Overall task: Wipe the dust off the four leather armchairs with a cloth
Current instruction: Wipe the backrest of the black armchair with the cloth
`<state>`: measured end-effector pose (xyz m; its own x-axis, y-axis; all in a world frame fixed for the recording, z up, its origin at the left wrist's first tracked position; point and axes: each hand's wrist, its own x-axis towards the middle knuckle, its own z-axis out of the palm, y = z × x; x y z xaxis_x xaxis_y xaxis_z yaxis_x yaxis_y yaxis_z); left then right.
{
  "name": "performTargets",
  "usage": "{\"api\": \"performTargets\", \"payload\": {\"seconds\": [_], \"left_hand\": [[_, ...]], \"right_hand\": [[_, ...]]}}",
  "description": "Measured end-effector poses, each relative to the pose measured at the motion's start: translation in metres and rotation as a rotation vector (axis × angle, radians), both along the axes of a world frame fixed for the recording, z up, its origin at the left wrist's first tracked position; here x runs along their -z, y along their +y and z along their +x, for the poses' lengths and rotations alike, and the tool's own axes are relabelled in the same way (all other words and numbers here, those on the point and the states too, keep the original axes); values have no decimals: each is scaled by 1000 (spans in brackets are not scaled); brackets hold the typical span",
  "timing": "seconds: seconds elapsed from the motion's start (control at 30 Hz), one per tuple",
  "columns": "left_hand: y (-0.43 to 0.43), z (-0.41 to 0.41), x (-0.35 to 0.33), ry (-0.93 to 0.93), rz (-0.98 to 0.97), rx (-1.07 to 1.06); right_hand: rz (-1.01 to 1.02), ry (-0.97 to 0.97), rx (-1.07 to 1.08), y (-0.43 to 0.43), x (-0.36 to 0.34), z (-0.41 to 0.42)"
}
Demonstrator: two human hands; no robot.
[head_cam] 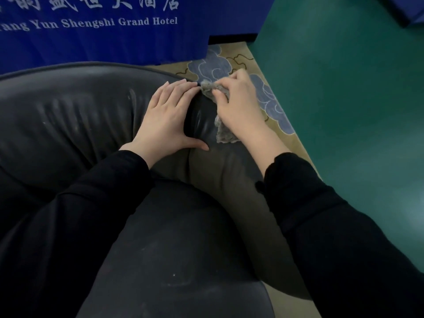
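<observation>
Black leather armchair [68, 115]: one in view.
Grey cloth [223, 134]: one.
Hands: two, left hand [165, 120] and right hand [238, 106].
Black sleeves: two, left sleeve [91, 214] and right sleeve [332, 226].
Blue lettered banner [103, 42]: one.
Patterned carpet [220, 63]: one patch.

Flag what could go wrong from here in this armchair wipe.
1. The cloth is bunched in the right hand, so little of it may reach into the crease beside the pressing left hand. Dust could stay there.
2. Pale streaks on the armchair backrest and specks on its seat may get missed.
</observation>
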<state>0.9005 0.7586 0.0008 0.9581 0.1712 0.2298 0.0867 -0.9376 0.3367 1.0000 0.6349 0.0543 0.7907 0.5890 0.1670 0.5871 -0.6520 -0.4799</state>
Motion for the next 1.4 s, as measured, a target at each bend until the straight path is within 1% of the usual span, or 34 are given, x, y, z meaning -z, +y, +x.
{"api": "performTargets", "payload": {"seconds": [0.13, 0.3, 0.4, 0.53, 0.6, 0.73, 0.83, 0.93, 1.03, 1.13, 1.23, 1.33, 1.4], "left_hand": [[-1, -1, -3, 13, 9, 3], [-4, -3, -8, 37, 32, 13], [-12, -7, -11, 30, 37, 6], [-39, -8, -10, 19, 23, 106], [-54, -6, -5, 5, 6, 138], [-71, -4, 6, -8, -6, 140], [-70, -4, 9, -8, 11, 129], [-70, -3, 10, -5, 28, 123], [-70, -2, 11, -5, 32, 115], [-71, -2, 11, -10, 15, 108], [-71, -3, 10, -2, 8, 114], [-71, -4, 9, -8, 12, 116], [-71, -4, 8, -4, 9, 118]], "right_hand": [[-22, -2, 19, -33, 0, -1], [32, -55, 148, -109, 5, -25], [19, -98, 218, -144, 13, -44], [47, -136, 247, -154, 13, -44], [73, -176, 195, -145, 12, -32], [53, -171, 69, -138, 24, -22], [55, -160, -57, -160, 27, -47], [-29, -122, -211, -184, 30, -74], [1, -110, -204, -181, 24, -66], [87, -183, -171, -153, 12, -27], [85, -171, -214, -126, 12, 6], [77, -139, -255, -128, 18, 8], [56, -154, -317, -143, 20, -3]]}}
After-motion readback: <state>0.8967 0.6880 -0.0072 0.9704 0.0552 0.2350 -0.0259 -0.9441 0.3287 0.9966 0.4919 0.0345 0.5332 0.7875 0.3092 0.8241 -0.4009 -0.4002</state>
